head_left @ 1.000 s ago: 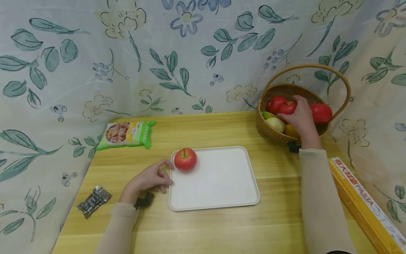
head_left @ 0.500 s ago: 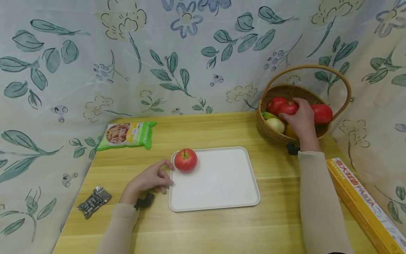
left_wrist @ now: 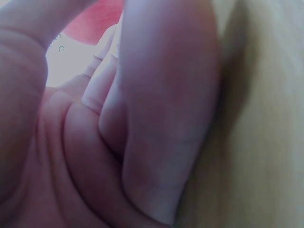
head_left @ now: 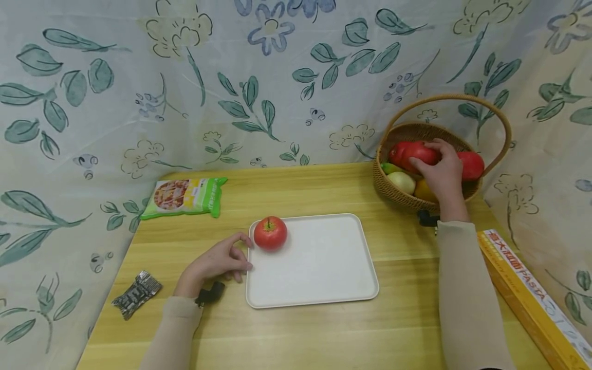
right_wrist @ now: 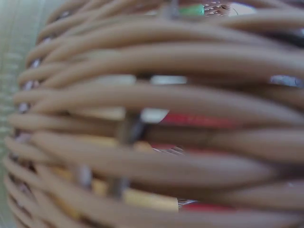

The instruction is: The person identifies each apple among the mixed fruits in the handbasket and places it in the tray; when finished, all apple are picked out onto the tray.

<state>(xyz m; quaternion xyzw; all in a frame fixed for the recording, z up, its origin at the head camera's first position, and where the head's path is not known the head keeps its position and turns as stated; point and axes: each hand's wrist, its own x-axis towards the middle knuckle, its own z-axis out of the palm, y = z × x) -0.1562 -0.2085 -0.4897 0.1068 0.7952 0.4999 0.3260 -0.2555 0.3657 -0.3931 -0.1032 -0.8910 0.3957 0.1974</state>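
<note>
Inside the wicker basket (head_left: 393, 191) at the back right, my right hand (head_left: 443, 169) grips a red apple (head_left: 420, 153) between thumb and fingers. More red fruit (head_left: 470, 165) lies beside the hand, with a pale round one (head_left: 401, 182) in front. The right wrist view is filled by the basket's weave (right_wrist: 156, 104), which hides that hand. My left hand (head_left: 219, 261) rests with loosely bent fingers at the left rim of the white tray (head_left: 319, 267). Another red apple (head_left: 270, 233) sits upright in the tray's back left corner, close to those fingertips.
A green snack packet (head_left: 187, 196) lies at the back left of the wooden table (head_left: 296, 339). A small dark wrapped packet (head_left: 137, 294) is left of my left wrist. A long yellow pasta box (head_left: 532, 293) lies along the right side. The basket's tall handle (head_left: 446, 96) arches over its contents.
In the basket, my right hand has shifted slightly, and the apple in its grip has turned and moved a little. The left hand, tray and tray apple have stayed put.
</note>
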